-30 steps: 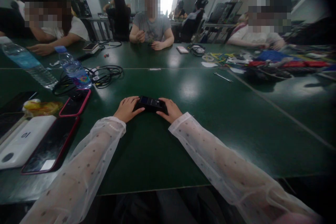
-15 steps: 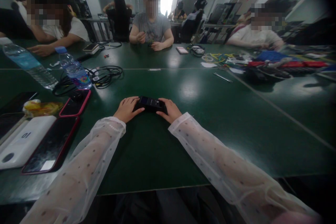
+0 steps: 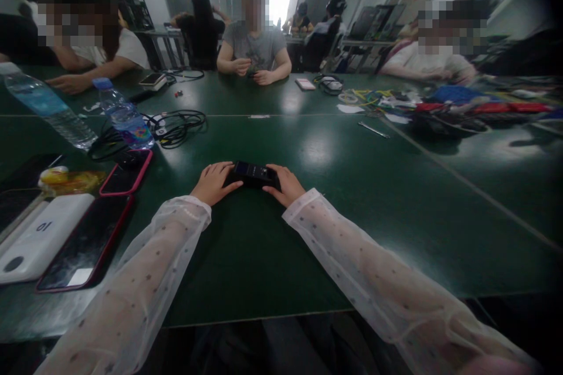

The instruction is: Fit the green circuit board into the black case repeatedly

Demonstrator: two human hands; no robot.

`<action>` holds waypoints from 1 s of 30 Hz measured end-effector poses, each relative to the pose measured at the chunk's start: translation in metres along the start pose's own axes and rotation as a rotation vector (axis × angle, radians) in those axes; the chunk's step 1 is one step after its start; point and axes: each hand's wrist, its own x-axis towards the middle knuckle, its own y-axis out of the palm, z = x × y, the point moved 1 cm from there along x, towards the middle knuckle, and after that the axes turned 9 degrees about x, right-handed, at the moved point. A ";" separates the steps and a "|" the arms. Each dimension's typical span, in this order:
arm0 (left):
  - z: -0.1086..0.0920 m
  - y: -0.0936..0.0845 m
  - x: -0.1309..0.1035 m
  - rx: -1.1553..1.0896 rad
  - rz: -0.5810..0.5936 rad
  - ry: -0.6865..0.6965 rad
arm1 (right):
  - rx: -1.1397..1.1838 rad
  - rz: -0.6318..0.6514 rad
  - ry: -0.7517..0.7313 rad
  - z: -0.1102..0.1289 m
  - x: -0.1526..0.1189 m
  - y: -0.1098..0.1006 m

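A small black device (image 3: 254, 172) with a dark screen and small buttons lies on the green table (image 3: 264, 258), in front of me. My left hand (image 3: 214, 182) grips its left end, fingers over the far side and thumb along the near side. Round the right end are the fingers and thumb of my right hand (image 3: 285, 183). Both forearms are in sheer white sleeves with dark stars.
Left: two phones (image 3: 127, 173) (image 3: 88, 243), a white power bank (image 3: 44, 237), a yellow packet (image 3: 73, 180), two bottles (image 3: 125, 114) (image 3: 48, 105) and black cables (image 3: 180, 128). Farther right: a metal tool (image 3: 373, 129) and a cluttered pile (image 3: 466, 106). People sit across the table.
My hands and the black device have not visibly moved. Across the table, the person in grey has brought one hand lower and closer to the other.
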 end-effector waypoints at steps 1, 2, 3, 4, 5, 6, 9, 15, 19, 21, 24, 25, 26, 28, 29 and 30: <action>0.000 0.000 0.000 0.000 0.000 -0.001 | -0.003 -0.001 -0.001 0.000 0.000 0.000; 0.000 0.001 0.000 -0.001 -0.001 -0.001 | -0.004 -0.001 -0.003 0.000 0.000 0.000; 0.000 0.001 0.000 -0.001 -0.001 0.001 | -0.002 -0.001 -0.004 0.000 0.000 0.000; 0.001 0.001 0.000 -0.001 -0.004 0.003 | 0.001 -0.001 -0.004 0.000 0.000 0.000; 0.001 0.002 0.000 -0.001 -0.007 0.005 | 0.005 0.001 -0.003 0.000 0.000 -0.001; 0.001 0.002 0.000 0.000 -0.010 0.006 | 0.010 0.003 -0.003 0.000 0.000 -0.001; 0.001 0.001 0.000 0.002 -0.010 0.006 | 0.022 0.007 -0.003 0.001 -0.001 -0.002; 0.000 -0.001 0.000 0.002 0.007 0.003 | 0.026 -0.003 -0.004 0.002 -0.001 -0.002; 0.001 0.000 0.000 -0.001 0.006 0.002 | 0.025 0.004 0.018 0.002 -0.001 -0.002; 0.001 0.000 0.000 0.000 0.007 0.003 | 0.023 0.007 0.032 0.001 -0.001 -0.002; 0.001 0.000 0.000 0.004 0.008 0.001 | 0.029 0.004 0.030 0.001 -0.001 -0.002; 0.001 0.000 0.000 0.003 0.008 0.002 | 0.032 0.002 0.024 0.002 -0.001 -0.002; 0.001 0.000 0.000 0.003 0.005 0.003 | 0.033 -0.001 0.017 0.002 -0.001 -0.002; 0.000 0.000 0.000 0.001 -0.004 0.005 | 0.030 -0.011 0.009 0.002 -0.001 -0.002; 0.000 0.000 0.000 0.000 -0.006 0.007 | 0.028 -0.014 0.005 0.002 -0.001 -0.002; 0.000 0.000 0.000 -0.001 -0.006 0.009 | 0.026 -0.016 0.000 0.002 -0.001 -0.002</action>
